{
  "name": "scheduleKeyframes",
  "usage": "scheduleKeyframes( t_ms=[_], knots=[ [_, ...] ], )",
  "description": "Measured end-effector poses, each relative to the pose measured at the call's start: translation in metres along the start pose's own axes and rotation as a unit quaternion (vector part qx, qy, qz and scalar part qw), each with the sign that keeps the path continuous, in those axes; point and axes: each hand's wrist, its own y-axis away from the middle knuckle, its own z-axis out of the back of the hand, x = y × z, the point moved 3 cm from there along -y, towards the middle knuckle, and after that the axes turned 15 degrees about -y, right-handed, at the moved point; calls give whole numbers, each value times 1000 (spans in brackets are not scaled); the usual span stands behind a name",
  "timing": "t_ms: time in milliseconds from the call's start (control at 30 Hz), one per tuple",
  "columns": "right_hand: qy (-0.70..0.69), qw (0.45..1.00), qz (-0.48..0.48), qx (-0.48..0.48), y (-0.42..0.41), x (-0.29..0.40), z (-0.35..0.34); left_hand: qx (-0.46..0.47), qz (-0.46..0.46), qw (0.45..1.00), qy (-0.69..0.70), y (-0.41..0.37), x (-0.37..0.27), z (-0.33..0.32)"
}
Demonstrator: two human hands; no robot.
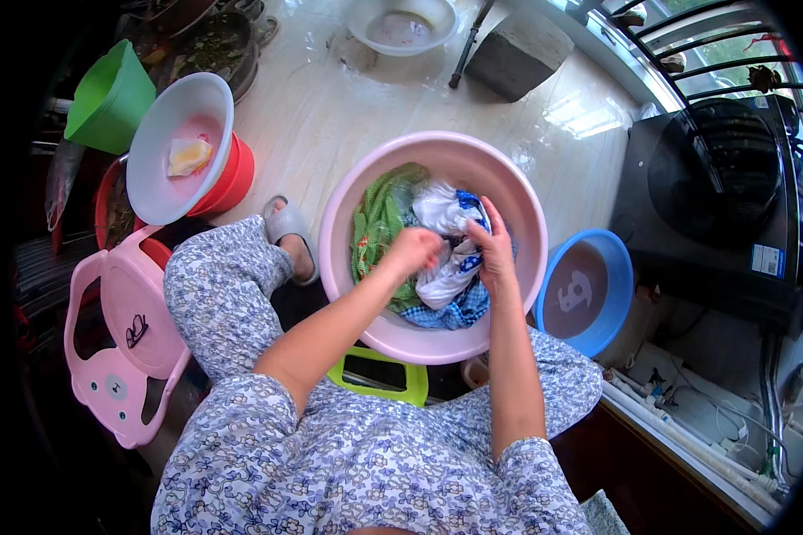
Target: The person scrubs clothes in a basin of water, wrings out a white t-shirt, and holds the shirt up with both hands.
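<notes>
Between my knees stands a pink plastic basin (433,347) with wet laundry in it. My right hand (496,249) grips a white cloth garment with blue patterned trim (438,208), the thumb lying across its folds. My left hand (411,253) is curled and blurred by motion over the middle of the basin, close to the white cloth; whether it pinches any fabric is unclear. Along the basin's left side lies a green checked cloth (377,224) with small red patches. A blue checked cloth (452,313) lies under the white garment, near the front wall.
A blue basin (619,294) of murky water sits at right, near a dark washing machine (682,180). At left, a white basin (148,144) holding a pale soap-like block (189,157) rests on a red bucket (231,177). A pink chair (130,281) carries glasses (136,331).
</notes>
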Motion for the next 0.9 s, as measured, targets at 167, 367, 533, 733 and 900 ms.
scheduleKeyframes(
  t_ms=[167,367,533,733,900],
  knots=[
    [506,854,117,-33,-11,-32,6,-122,79,933,329,-35,14,27],
    [307,917,250,36,23,-16,-43,-72,60,897,431,-37,-22,27],
    [421,845,318,91,93,3,-106,-105,-55,903,414,11,-77,18],
    [441,833,334,-7,64,-7,-101,23,-28,840,542,-11,-41,15],
    [360,900,218,-118,14,-13,-64,-130,49,861,489,-19,-30,9]
  ],
)
